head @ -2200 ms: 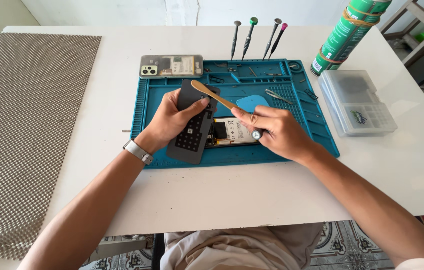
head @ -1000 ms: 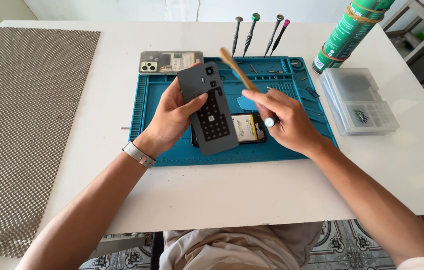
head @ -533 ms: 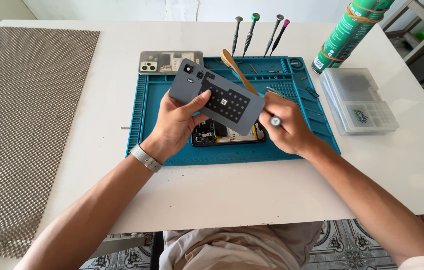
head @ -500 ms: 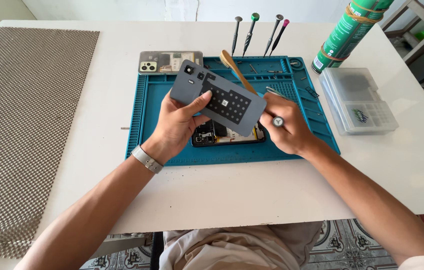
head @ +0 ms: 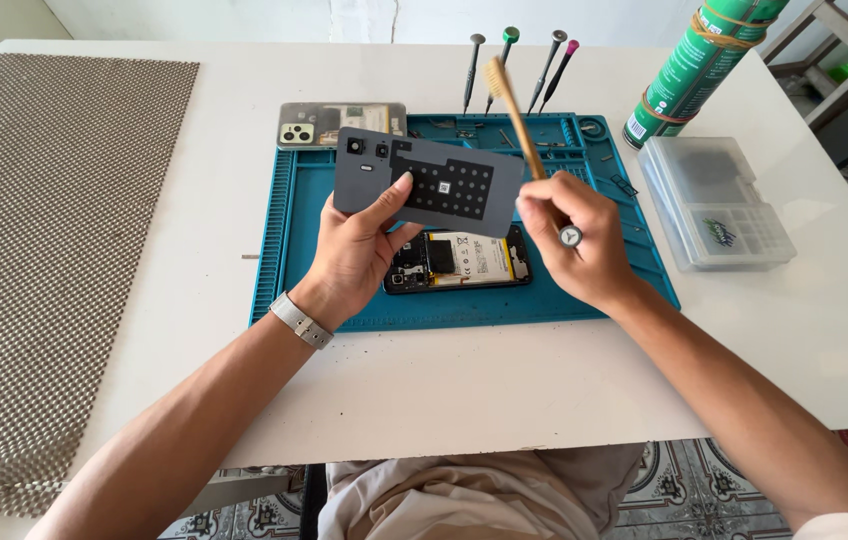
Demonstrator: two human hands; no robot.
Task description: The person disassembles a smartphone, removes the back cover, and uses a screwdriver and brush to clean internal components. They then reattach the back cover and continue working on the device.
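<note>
Both hands are raised above the teal work mat (head: pixel 294 230). The left hand (head: pixel 359 250) is clamped on a grey phone back cover (head: pixel 429 182), thumb across its inner face, the cover held flat-side toward the camera and clear of the mat. The right hand (head: pixel 579 240) is closed around a wooden-handled brush (head: pixel 514 110), bristle end pointing up and away, the handle just beside the cover's right edge; contact between the two cannot be told.

Progress, as judged: the cover is already off the phone. The opened phone body (head: pixel 459 260) lies on the mat below the hands, battery and board exposed. Nothing further appears removed from it.

A second phone (head: pixel 339 122), back side up, lies at the mat's upper left corner, partly on the white surface (head: pixel 444 380). Four small screwdrivers (head: pixel 509 65) are lined up at the mat's far edge.

Containers: a clear plastic compartment box (head: pixel 714 205) is set to the right of the mat, lid shut; contents are too faint to tell. A green spray can (head: pixel 689 65) stands behind it. A woven mat (head: pixel 44 250) covers the surface at far left.
</note>
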